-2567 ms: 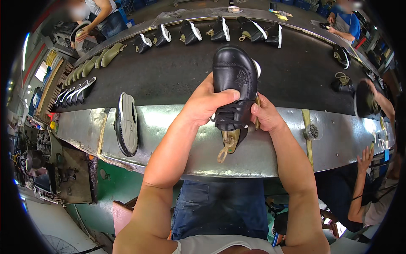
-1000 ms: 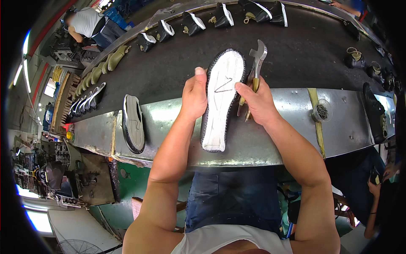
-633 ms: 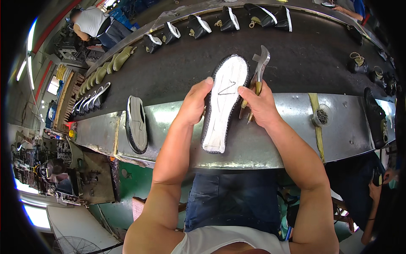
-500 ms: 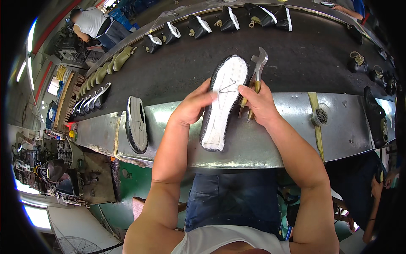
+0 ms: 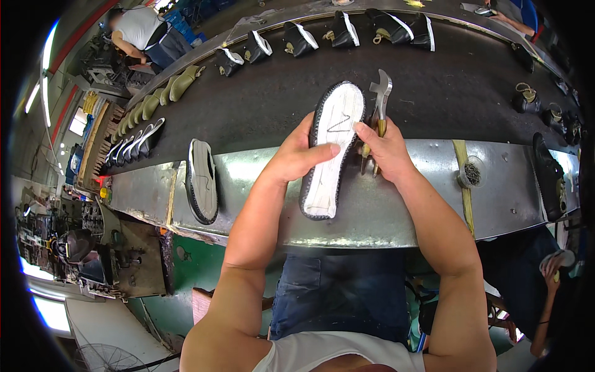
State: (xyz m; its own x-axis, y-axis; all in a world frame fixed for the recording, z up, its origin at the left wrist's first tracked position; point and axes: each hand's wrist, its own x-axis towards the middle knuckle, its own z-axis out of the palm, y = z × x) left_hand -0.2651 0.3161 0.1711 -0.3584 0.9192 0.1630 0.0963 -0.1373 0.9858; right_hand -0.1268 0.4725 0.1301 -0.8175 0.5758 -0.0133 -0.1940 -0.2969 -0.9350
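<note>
Over the metal edge of the bench, a shoe (image 5: 341, 127) is held with its white underside up and its toe pointing away. Dark stitching runs round its rim, and a dark zigzag line marks the white. My left hand (image 5: 304, 152) grips the shoe's left side, thumb flat on the white surface, fingers hidden beneath. My right hand (image 5: 387, 146) is closed round a hammer (image 5: 382, 93) with a metal head and yellowish handle, its thumb resting on the shoe's right edge. Slim tool ends (image 5: 367, 158) poke out below that hand; their kind is unclear.
Another pale-bottomed shoe (image 5: 201, 183) lies to the left on the metal edge. A dish of small nails (image 5: 471, 173) and a dark shoe (image 5: 548, 177) are at right. Black shoes (image 5: 300, 40) line the far side; olive shoe lasts (image 5: 183, 84) stand far left. People work nearby.
My left thumb has slid down and in across the white underside. The shoe has moved slightly right and turned a little more upright; the hammer stays in my right hand.
</note>
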